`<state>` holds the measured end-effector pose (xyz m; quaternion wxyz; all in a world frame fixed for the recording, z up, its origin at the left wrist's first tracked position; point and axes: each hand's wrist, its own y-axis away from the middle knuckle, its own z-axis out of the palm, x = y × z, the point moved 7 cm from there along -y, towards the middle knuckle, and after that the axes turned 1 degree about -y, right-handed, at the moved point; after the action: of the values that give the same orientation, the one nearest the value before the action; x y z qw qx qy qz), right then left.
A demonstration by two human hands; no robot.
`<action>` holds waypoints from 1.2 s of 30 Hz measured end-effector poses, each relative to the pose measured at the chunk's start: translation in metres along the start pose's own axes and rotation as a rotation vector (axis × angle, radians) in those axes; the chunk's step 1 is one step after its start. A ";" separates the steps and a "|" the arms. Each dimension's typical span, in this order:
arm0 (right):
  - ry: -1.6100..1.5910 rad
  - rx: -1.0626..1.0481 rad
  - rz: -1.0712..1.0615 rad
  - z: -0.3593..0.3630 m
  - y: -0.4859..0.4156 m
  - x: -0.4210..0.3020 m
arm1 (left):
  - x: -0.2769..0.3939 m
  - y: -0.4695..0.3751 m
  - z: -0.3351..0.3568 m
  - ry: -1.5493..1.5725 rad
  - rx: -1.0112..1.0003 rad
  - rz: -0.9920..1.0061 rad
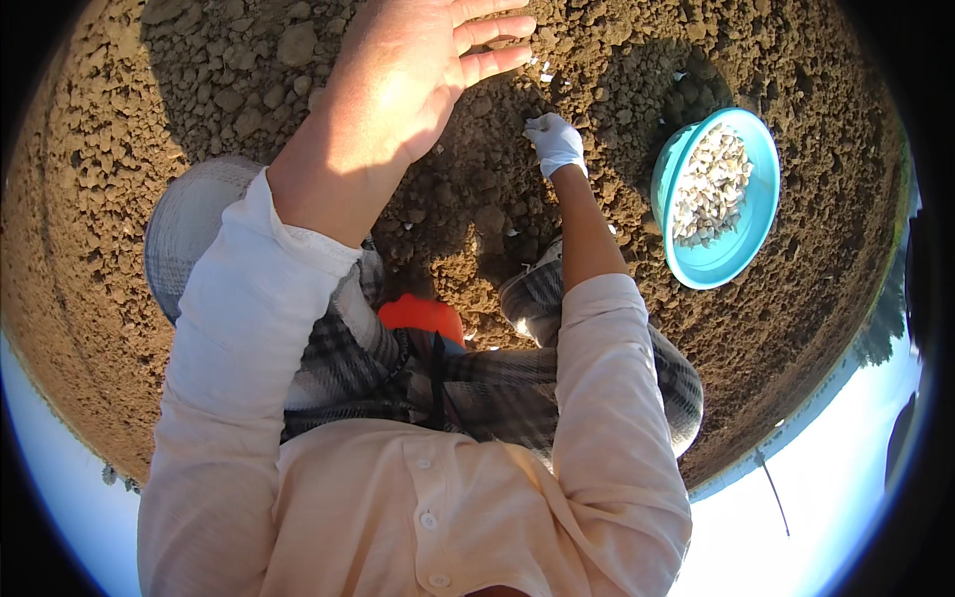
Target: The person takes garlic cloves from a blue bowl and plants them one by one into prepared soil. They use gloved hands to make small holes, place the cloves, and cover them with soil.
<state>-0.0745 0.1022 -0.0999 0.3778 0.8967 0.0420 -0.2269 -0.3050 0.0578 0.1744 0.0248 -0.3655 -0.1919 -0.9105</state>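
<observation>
My bare left hand (418, 82) is raised close to the camera, its fingers apart and nothing visible in it. Part of its fingers runs past the top edge. Lower down, my right hand (558, 145) wears a white glove and touches the brown soil (485, 164) with its fingers bent together. Whether something is pinched in its fingertips is hidden. A turquoise plastic basin (762, 213) to its right holds many pale cloves (709, 186), which look like garlic. Several white pieces (546, 77) lie on the soil just beyond the glove.
My knees in plaid trousers (500, 380) are bent on either side. Between them is a red-orange object (421, 315), partly covered. A shoe (552, 254) rests on the ground near my right forearm. Larger clods (297, 45) lie in shadow at the upper left.
</observation>
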 end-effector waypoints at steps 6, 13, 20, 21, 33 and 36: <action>0.108 0.116 -0.034 0.012 0.001 0.001 | 0.010 -0.003 0.004 0.082 0.021 -0.019; 0.428 -0.128 0.015 0.014 -0.013 -0.006 | -0.007 -0.016 -0.001 -0.073 0.134 -0.131; 0.119 0.328 -0.066 -0.165 0.019 -0.059 | -0.021 -0.011 0.014 -0.076 0.144 -0.174; 0.043 0.529 -0.011 -0.202 0.025 -0.039 | -0.023 -0.011 0.015 -0.111 0.160 -0.177; -0.366 0.574 0.649 -0.191 0.082 0.152 | -0.033 -0.008 0.002 -0.234 0.133 -0.148; -0.159 0.658 0.502 -0.194 0.049 0.217 | -0.042 -0.013 0.013 -0.233 0.089 -0.167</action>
<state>0.2042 0.1815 -0.0437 0.1167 0.9317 -0.2816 -0.1975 -0.2685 0.0708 0.1506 -0.0575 -0.4499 -0.2634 -0.8514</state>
